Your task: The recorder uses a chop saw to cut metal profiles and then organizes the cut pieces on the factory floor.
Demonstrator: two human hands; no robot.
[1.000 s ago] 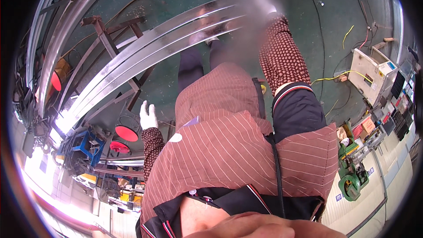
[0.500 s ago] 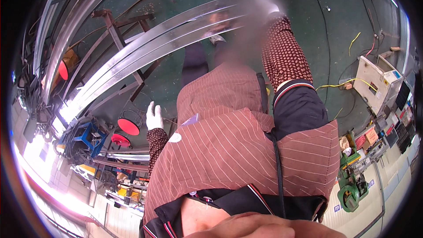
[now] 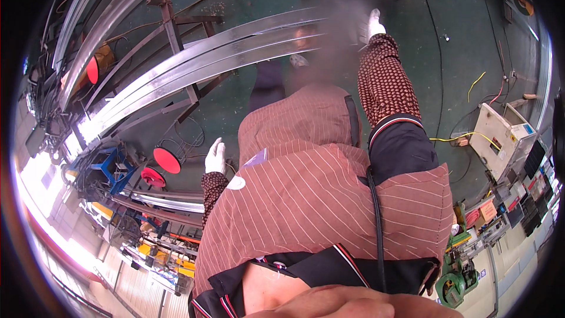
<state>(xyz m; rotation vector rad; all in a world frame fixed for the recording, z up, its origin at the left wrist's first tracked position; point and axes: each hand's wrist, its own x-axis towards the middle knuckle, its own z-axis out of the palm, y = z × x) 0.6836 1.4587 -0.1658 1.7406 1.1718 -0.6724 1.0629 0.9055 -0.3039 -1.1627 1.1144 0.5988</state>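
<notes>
Both of my hands wear white gloves. Down at my left side, my left hand (image 3: 216,157) hangs with its fingers stretched out and nothing in them. My right arm reaches forward in a brown patterned sleeve cover (image 3: 385,76). At its end, my right hand (image 3: 375,24) is beside the right end of several long, shiny metal profiles (image 3: 235,49). A dark blurred smudge covers that end and part of the fingers, so I cannot tell whether they touch the metal. The profiles rest on a rusty brown steel stand (image 3: 172,32).
A red disc (image 3: 167,160) and a blue metal frame (image 3: 113,169) stand at left. More metal profiles (image 3: 97,20) lie at far left. To the right are a pale metal cabinet (image 3: 497,135), a yellow cable (image 3: 450,139), a black floor cable (image 3: 438,53) and a green machine (image 3: 459,280).
My right hand has shifted slightly right and nearer, and shows more clearly beside the smudge. My left hand still hangs open at my side. The whole view has turned a little.
</notes>
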